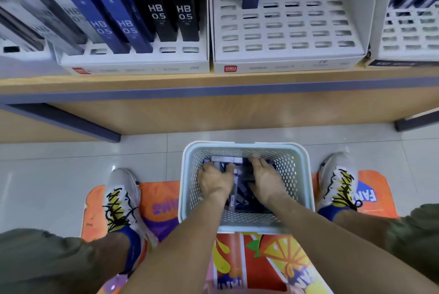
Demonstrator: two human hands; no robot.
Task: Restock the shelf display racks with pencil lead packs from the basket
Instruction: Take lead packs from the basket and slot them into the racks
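Both forearms reach down from the near edge into the pale perforated basket (300,175) on the floor. Left hand (215,181) lies palm down on the loose pencil lead packs (237,189), fingers curled over them; whether it actually grips one cannot be told. Right hand (267,181) just beside it, palm down on dark packs, fingers bent; its hold likewise unclear. A grey pack (226,159) lies crosswise just beyond the left fingertips. Basket stands on an orange printed mat (273,253), between two laced shoes, one outside each hand. Well beyond both hands, on the wooden shelf (213,80): a white display rack (133,61) nearly full of "HB 0.5" packs, beyond the left hand; a second rack (285,32), beyond the right hand, mostly open slots.
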